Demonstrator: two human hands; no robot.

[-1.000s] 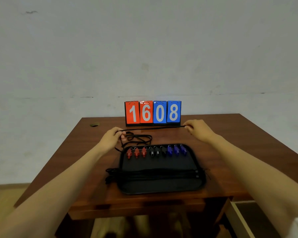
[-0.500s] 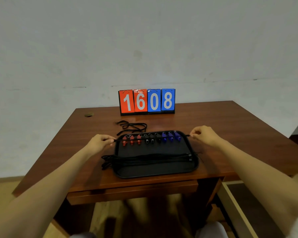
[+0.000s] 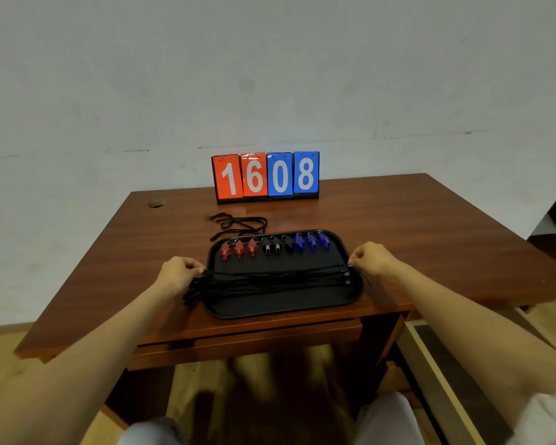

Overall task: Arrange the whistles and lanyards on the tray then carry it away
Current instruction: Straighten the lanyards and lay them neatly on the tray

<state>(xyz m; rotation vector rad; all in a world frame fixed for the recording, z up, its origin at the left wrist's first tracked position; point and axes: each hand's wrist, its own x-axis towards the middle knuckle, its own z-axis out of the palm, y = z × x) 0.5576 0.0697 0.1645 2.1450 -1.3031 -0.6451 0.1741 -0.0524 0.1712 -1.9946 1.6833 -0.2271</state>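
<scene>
Nine whistles (image 3: 275, 247) line the far side of the tray (image 3: 280, 305), and we pinch a lanyard (image 3: 276, 272) taut across its middle, left hand (image 3: 177, 274) and right hand (image 3: 371, 260) each curled on one end; we judge it light, limp, tangle-prone, best held by its ends.

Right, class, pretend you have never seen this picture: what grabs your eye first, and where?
First, the flip scoreboard at the far edge of the table, reading 1608 in red and blue. Next, the row of red, black and blue whistles along the far side of the black tray. The left hand and right hand pinch the ends of black lanyards stretched across the tray.
</scene>
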